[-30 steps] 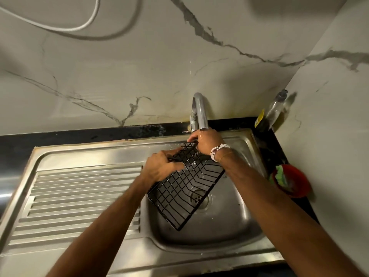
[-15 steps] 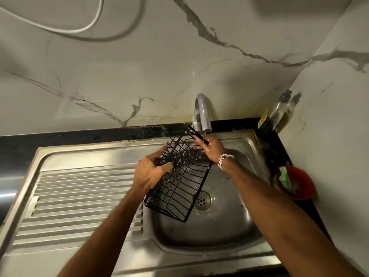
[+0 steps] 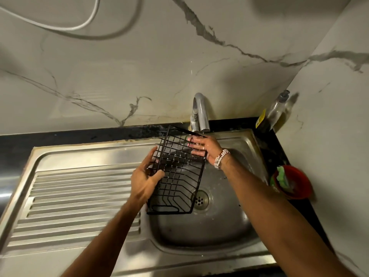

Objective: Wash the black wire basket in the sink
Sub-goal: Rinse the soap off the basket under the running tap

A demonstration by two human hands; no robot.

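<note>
The black wire basket [image 3: 175,172] is held tilted over the steel sink bowl [image 3: 219,226], its far end raised under the tap spout [image 3: 201,114]. My left hand [image 3: 145,178] grips the basket's left rim, thumb on the inside and fingers behind the wires. My right hand [image 3: 205,148] is wet and rests with straight fingers on the basket's upper right corner, right under the spout. A thin stream of water falls onto that hand. The sink drain [image 3: 200,198] shows just past the basket's lower right edge.
A ribbed steel draining board [image 3: 75,196] lies to the left of the bowl. A soap bottle [image 3: 275,110] stands in the back right corner. A red bowl with a green sponge [image 3: 291,182] sits on the dark counter at the right. Marble walls close off the back and right.
The basket has been lifted off the bowl and tipped up under the spout. My right hand has left the tap and come to the basket's top corner. My left hand has shifted along the left rim.
</note>
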